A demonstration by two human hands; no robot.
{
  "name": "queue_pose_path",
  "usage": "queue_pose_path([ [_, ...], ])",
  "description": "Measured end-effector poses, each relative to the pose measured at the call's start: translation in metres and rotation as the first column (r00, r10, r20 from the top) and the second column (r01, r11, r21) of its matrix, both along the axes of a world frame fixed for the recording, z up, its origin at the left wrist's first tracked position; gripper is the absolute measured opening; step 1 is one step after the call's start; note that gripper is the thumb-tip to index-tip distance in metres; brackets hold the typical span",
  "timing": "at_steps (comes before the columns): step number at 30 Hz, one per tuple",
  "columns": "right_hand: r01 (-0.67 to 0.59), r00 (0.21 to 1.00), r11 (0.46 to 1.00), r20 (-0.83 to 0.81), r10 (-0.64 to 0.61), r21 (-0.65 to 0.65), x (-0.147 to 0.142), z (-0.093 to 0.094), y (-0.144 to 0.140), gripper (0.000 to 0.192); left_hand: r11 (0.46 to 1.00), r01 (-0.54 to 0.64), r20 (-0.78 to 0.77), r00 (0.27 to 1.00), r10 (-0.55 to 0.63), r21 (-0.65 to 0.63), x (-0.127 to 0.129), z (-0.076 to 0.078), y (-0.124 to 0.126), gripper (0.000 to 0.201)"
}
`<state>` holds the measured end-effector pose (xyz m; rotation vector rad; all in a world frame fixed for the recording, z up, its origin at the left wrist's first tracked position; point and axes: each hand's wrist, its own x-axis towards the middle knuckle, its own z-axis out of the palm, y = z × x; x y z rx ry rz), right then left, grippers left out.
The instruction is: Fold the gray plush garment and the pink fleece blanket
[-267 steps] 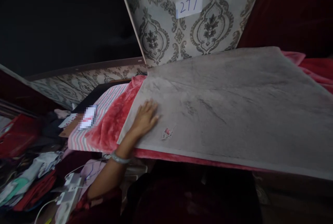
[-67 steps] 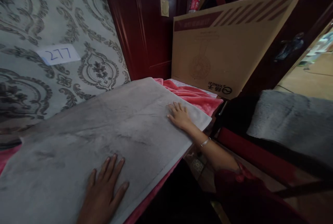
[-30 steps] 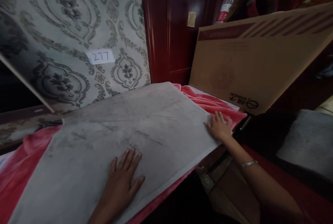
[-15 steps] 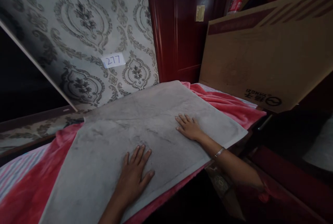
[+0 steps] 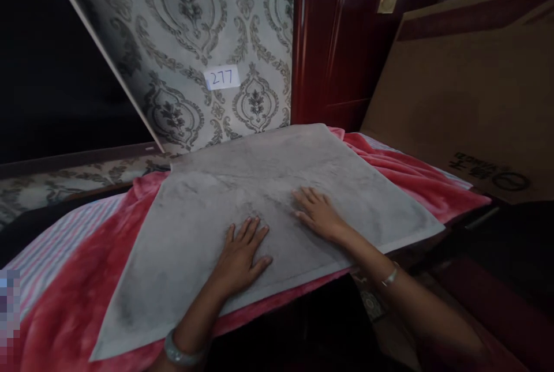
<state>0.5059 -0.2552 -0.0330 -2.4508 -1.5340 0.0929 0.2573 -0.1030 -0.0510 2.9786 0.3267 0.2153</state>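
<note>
A grey plush towel (image 5: pixel 242 187) lies spread flat over a red fleece blanket (image 5: pixel 64 308) on a raised surface. My left hand (image 5: pixel 240 254) rests palm down on the towel near its front edge, fingers spread. My right hand (image 5: pixel 318 214) lies flat on the towel a little to the right and farther in, fingers apart. Neither hand holds anything. A bangle sits on each wrist.
A patterned wall panel with a white label reading 277 (image 5: pixel 222 78) stands behind the towel. A large cardboard box (image 5: pixel 467 101) leans at the right beside a dark red door (image 5: pixel 341 43). Striped fabric (image 5: pixel 52 239) shows at the left under the red blanket.
The view has swung left. My right hand has moved from the towel's right corner inward to its middle. My left hand stays flat on the towel near the front edge.
</note>
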Motion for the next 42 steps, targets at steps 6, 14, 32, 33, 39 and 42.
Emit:
queue_pose_path([
  [6, -0.179, 0.982, 0.981, 0.049, 0.183, -0.076, -0.020, -0.003, 0.044, 0.061, 0.999, -0.038, -0.090, 0.995, 0.035, -0.032, 0.001, 0.008, -0.006, 0.067],
  [14, -0.297, 0.953, 0.953, 0.043, 0.300, -0.062, -0.023, -0.026, 0.004, 0.056, 0.996, -0.020, -0.164, 0.986, 0.005, -0.087, 0.002, 0.027, -0.006, 0.067],
  [32, -0.319, 0.948, 0.948, 0.014, 0.318, 0.012, -0.019, -0.045, -0.001, 0.059, 0.954, -0.294, -0.134, 0.944, 0.300, 0.063, 0.085, 0.017, 0.101, 0.073],
  [33, -0.316, 0.949, 0.949, 0.022, 0.315, 0.024, -0.018, -0.048, -0.001, 0.059, 0.954, -0.293, -0.147, 0.943, 0.298, 0.059, 0.081, 0.018, 0.108, 0.071],
  [39, -0.317, 0.949, 0.948, 0.012, 0.316, 0.032, -0.016, -0.053, 0.000, 0.062, 0.825, -0.560, -0.117, 0.816, 0.566, 0.078, 0.038, 0.037, 0.176, 0.061],
  [42, -0.314, 0.949, 0.949, -0.002, 0.314, 0.009, -0.017, -0.050, 0.000, 0.064, 0.710, -0.703, -0.045, 0.708, 0.704, 0.050, 0.005, 0.043, 0.205, 0.061],
])
